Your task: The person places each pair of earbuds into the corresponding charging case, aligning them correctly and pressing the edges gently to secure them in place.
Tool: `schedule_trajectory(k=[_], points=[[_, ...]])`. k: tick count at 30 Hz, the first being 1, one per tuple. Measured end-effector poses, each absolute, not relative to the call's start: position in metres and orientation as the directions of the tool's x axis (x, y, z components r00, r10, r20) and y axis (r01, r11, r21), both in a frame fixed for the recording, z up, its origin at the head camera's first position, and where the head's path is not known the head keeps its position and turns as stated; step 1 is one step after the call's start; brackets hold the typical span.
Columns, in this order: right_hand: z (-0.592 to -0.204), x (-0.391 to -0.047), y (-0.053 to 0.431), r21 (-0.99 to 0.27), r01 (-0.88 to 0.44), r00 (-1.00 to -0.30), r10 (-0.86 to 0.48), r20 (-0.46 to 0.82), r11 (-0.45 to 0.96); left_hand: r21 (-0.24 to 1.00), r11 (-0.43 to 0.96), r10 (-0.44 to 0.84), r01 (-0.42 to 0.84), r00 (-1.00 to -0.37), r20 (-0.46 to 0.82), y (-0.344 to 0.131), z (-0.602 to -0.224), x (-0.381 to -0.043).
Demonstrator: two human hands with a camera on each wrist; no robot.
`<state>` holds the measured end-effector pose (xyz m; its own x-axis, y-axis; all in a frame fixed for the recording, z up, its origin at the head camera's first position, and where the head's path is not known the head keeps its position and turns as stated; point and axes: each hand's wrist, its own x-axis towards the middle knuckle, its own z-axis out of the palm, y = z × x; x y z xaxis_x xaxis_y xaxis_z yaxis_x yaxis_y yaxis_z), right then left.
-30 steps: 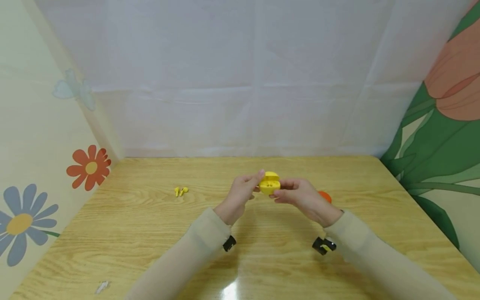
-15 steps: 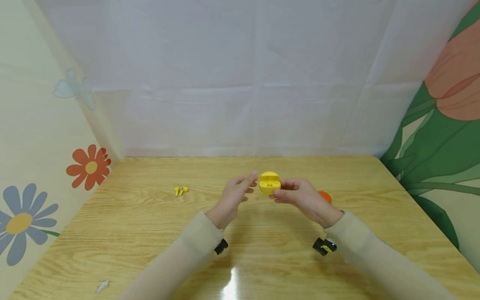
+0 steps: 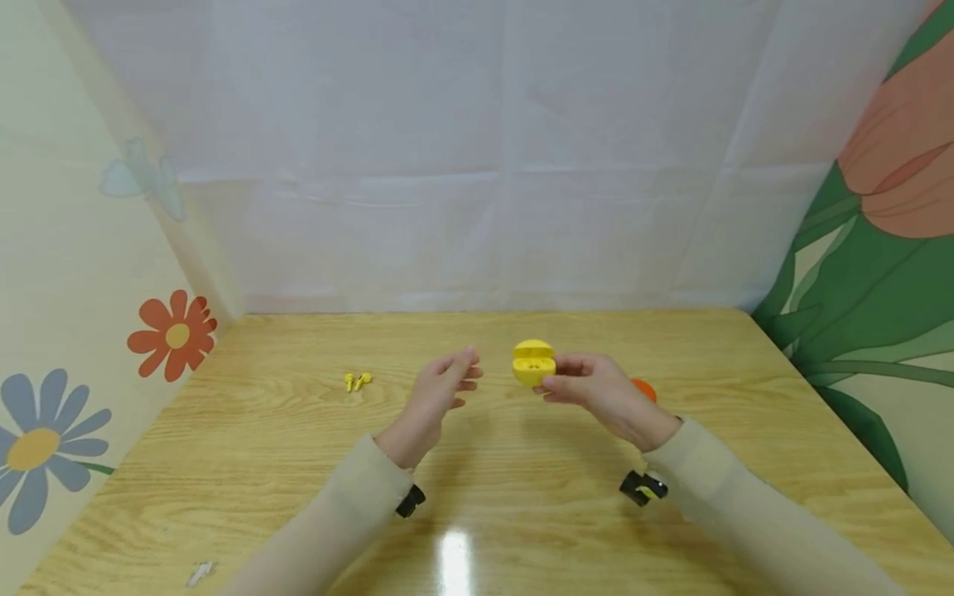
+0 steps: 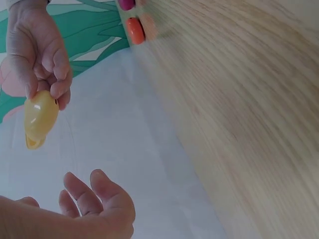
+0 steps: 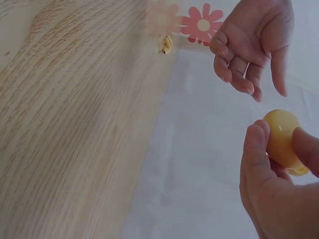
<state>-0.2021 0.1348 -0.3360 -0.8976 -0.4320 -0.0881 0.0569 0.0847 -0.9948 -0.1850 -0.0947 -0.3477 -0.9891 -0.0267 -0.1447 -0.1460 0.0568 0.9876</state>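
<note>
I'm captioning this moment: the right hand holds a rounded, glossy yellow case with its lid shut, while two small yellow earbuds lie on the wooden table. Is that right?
Only the lid is wrong: the head view shows it open on the rounded, glossy yellow case in the right hand. The rest stands.

The surface [image 3: 522, 530] is a wooden tabletop in light yellow-brown with wavy grain running across it, glossy enough to throw back a bright streak of light near its front edge. Two yellow earbuds [image 3: 362, 382] lie side by side on its left half, toward the back. On the right half sits a rounded orange object [image 3: 645, 389], partly hidden; the left wrist view shows a magenta object [image 4: 127, 4] near it, cut off by the picture's edge. At front left is a small whitish patch [image 3: 200, 574], whether scrap or worn spot is unclear.
</note>
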Motion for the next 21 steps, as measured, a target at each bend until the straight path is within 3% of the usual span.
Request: schedule_trajectory(k=[21], points=[[-0.340, -0.205, 0.137, -0.997, 0.039, -0.895, -0.442, -0.064, 0.065, 0.982, 0.093, -0.089, -0.164, -0.984, -0.156, -0.144, -0.348, -0.169]])
